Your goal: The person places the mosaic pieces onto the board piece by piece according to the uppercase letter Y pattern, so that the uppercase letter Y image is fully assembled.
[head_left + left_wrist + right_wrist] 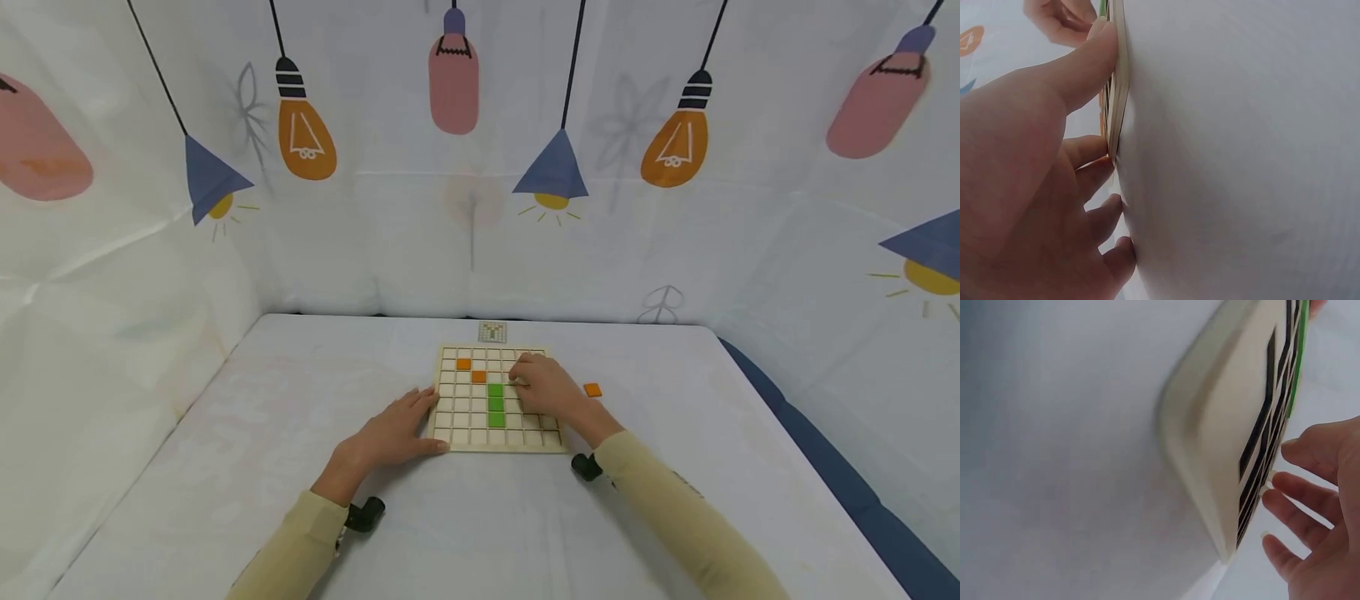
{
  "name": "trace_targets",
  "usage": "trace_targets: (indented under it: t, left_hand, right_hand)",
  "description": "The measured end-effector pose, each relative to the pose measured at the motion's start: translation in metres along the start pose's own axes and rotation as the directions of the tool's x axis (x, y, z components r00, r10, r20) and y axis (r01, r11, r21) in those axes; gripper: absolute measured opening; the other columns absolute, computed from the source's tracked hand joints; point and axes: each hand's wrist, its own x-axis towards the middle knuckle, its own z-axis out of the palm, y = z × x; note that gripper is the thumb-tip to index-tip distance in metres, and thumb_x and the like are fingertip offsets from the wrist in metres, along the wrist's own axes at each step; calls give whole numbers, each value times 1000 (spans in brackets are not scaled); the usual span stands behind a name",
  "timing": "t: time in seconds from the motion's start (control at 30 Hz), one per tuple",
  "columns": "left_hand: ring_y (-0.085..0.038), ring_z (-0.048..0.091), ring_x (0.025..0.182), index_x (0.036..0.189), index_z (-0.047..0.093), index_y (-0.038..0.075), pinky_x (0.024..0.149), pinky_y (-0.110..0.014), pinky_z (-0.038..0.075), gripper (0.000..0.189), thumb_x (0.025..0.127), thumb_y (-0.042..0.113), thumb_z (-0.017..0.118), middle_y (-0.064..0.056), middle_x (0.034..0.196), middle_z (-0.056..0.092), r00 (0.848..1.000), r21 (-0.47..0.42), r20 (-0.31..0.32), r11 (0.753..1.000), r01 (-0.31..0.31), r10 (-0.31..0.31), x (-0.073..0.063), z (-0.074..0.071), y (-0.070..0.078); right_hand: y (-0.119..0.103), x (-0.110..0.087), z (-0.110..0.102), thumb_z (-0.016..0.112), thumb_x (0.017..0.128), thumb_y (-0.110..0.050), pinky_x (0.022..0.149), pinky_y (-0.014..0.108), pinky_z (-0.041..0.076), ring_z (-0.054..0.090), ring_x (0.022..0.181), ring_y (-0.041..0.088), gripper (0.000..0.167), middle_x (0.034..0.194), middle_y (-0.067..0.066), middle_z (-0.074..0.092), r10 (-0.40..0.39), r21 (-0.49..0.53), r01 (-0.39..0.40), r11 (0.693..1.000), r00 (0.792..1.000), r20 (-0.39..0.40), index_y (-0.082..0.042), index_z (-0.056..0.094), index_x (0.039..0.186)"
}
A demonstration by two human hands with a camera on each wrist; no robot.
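Note:
A square wooden grid board [459,436] lies flat on the table, with two orange tiles [478,377] set diagonally and a column of green tiles [496,404] in its cells. My left hand [393,429] rests along the board's left side, thumb at the near left corner and the other fingers spread along the edge. Over the board's right half reaches my right hand [546,385], fingers loosely bent and tips down at the cells. In the right wrist view a gap separates the thumb from the fingers [1300,515], and no tile shows there. The cells beneath this hand are hidden.
A loose orange tile [592,389] lies on the table right of the board. Behind the board is a small patterned card [492,332]. The white table [337,358] meets a white curtain [390,242] printed with lamps and bulbs.

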Motion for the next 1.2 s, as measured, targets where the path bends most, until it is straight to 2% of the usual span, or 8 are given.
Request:
trace_targets:
  t: [0.23,0.53,0.9,1.2]
  left_hand:
    - [-34,22,153,156,33,11,121,-55,28,90,87,55,69,-7,165,28,1000,-15,-8,1000,-6,6,0,0,0]
    - [-34,22,153,156,32,11,121,-55,28,89,88,56,68,-7,165,27,1000,-20,-4,1000,-15,15,-2,0,-2]
    - [-35,21,154,156,32,10,122,-55,27,89,89,56,68,-8,165,27,1000,-14,-10,1000,-26,26,-1,-1,-3]
    - [-34,20,154,156,32,10,123,-54,25,88,89,54,68,-7,165,26,1000,-24,-6,999,-21,21,-2,0,-2]
  right_hand:
    - [8,-8,-6,65,93,-11,91,41,55,65,99,21,14,106,2,69,-1,-14,2,1000,1000,10,-12,75,104]
    - [17,-18,-12,64,94,-10,87,40,55,64,95,23,14,103,4,70,-18,-68,18,998,1000,-6,-10,76,102]
    - [27,-31,-20,66,93,-12,93,41,54,63,103,25,13,109,6,70,69,-73,-69,995,998,5,-10,76,102]
    - [38,-43,-25,65,87,-5,98,45,53,64,109,28,20,111,7,71,121,-48,-121,991,993,-8,-10,76,104]
